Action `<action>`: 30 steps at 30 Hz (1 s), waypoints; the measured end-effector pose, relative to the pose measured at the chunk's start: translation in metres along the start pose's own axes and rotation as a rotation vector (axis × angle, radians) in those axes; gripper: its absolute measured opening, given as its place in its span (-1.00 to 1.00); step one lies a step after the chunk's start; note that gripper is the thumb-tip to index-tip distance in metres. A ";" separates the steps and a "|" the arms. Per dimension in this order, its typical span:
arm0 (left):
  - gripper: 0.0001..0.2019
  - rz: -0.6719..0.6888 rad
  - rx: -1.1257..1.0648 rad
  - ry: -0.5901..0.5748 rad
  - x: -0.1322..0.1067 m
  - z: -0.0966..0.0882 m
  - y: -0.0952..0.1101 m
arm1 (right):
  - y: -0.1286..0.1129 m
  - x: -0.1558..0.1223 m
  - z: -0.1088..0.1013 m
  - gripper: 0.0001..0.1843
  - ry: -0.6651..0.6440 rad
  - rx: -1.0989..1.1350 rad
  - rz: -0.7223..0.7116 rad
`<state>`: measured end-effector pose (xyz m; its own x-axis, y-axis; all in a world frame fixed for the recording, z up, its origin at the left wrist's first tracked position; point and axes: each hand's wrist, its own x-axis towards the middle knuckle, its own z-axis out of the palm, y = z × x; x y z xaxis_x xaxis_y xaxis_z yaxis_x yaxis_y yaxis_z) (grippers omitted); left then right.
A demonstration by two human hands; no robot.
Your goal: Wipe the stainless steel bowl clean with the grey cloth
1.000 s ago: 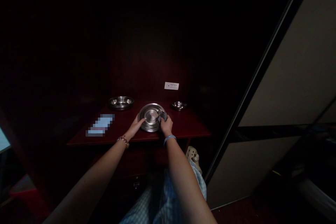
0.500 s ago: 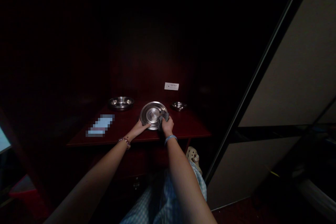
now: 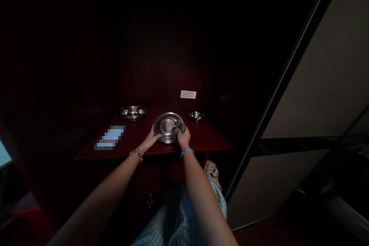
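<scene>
A round steel plate [image 3: 166,126] is tilted up on the dark red table [image 3: 207,140], its face toward me. My left hand [image 3: 150,138] grips its lower left rim. My right hand [image 3: 183,137] is closed on a small grey cloth [image 3: 179,126] and presses it against the plate's right side.
A wide steel bowl [image 3: 133,112] stands at the back left of the table, a small steel bowl [image 3: 196,115] at the back right. A flat blurred item [image 3: 110,137] lies to the left. A white socket plate [image 3: 188,94] is on the dark back wall. A pale sliding panel [image 3: 319,96] stands to the right.
The plate has shifted slightly in my hands, and my right hand with the cloth has moved a little over its right side. Both arms stay in much the same place.
</scene>
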<state>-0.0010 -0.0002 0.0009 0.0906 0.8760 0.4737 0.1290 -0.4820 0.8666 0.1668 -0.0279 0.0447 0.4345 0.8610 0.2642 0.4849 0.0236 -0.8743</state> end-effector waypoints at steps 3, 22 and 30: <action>-0.34 -0.027 -0.036 0.020 -0.001 -0.001 0.006 | -0.002 -0.002 -0.003 -0.70 -0.006 -0.027 0.012; -0.54 -0.148 -0.144 0.065 -0.006 -0.003 0.019 | 0.001 0.000 0.000 -0.70 0.010 -0.023 -0.014; -0.43 -0.064 -0.052 -0.008 -0.005 0.002 0.009 | 0.004 0.002 0.000 -0.74 0.015 0.015 -0.023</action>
<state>0.0022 -0.0089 0.0062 0.0922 0.9047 0.4160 0.0831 -0.4233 0.9022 0.1693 -0.0263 0.0420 0.4349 0.8522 0.2907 0.4837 0.0512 -0.8738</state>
